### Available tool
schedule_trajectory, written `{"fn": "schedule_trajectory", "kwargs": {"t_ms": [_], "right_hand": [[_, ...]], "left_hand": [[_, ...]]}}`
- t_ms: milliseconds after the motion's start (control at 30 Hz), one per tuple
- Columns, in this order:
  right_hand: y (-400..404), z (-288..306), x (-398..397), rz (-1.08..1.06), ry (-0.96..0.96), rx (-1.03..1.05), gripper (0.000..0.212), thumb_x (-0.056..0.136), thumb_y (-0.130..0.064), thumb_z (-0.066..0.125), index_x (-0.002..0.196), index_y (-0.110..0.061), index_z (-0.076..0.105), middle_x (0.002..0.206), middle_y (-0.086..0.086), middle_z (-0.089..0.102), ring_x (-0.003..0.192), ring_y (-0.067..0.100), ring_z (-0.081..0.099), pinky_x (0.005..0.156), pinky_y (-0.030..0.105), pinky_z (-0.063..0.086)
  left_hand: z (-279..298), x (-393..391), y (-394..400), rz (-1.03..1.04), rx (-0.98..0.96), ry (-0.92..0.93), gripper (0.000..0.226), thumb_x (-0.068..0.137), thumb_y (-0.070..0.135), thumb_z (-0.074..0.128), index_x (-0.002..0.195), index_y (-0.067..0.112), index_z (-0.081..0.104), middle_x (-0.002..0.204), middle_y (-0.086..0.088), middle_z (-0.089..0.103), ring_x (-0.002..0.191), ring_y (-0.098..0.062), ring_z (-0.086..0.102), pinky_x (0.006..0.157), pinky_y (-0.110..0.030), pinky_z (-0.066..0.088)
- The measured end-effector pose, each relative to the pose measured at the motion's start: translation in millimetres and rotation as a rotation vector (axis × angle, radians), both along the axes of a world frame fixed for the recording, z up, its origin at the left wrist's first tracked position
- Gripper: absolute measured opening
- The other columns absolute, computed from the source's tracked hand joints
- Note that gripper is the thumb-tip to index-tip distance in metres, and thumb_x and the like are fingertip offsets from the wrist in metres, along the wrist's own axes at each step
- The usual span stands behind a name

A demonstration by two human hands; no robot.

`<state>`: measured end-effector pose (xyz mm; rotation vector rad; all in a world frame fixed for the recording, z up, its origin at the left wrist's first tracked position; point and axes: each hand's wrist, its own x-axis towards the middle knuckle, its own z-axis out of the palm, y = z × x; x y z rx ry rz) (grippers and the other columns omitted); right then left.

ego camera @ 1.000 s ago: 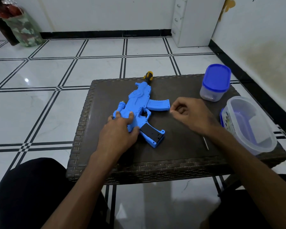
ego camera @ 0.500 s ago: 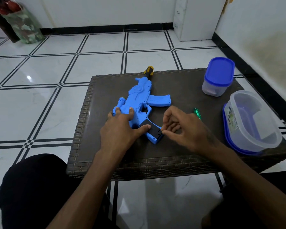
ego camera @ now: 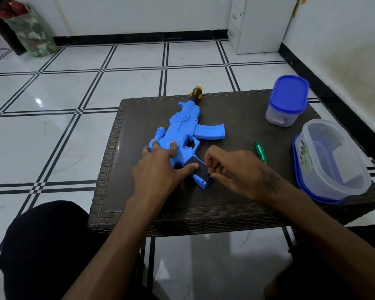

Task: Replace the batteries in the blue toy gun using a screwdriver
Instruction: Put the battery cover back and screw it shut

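left hand [ego camera: 158,169] flat, fingers spread, pressing blue plastic toy gun [ego camera: 182,135] onto woven desk [ego camera: 108,165]; right hand [ego camera: 232,169] curled, fingertips pinching black battery cover [ego camera: 200,169].

the only lettering i can see is on a label stuck to the side of the big clear container [ego camera: 333,161] on my right; it's sideways and too small and blurred for me to read properly.
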<state>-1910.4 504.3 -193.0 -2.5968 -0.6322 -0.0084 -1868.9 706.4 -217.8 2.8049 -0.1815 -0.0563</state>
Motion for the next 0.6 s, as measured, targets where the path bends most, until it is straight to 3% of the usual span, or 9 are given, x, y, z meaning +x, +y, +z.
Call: {"fn": "schedule_trajectory", "kwargs": {"t_ms": [333, 600], "right_hand": [[0.9, 5.0, 1.4, 0.039, 0.043, -0.077, 0.027, 0.09, -0.015, 0.064, 0.107, -0.026, 0.045, 0.096, -0.009, 0.067, 0.084, 0.007, 0.064, 0.077, 0.031, 0.054], [-3.3, 1.8, -1.6, -0.01, 0.051, 0.049, 0.034, 0.085, -0.009, 0.07, 0.11, -0.024, 0.052, 0.094, -0.011, 0.068, 0.084, 0.004, 0.066, 0.077, 0.028, 0.057]], "left_hand": [[0.5, 0.7, -0.2, -0.004, 0.004, 0.008, 0.084, 0.069, 0.081, 0.053, 0.14, 0.038, 0.042, 0.154, -0.009, 0.032, 0.138, -0.03, 0.032, 0.095, -0.047, 0.047], [2.0, -0.1, -0.3, -0.002, -0.009, 0.022, 0.084, 0.069, 0.08, 0.055, 0.141, 0.038, 0.041, 0.157, -0.01, 0.028, 0.142, -0.03, 0.027, 0.099, -0.05, 0.046]]}}
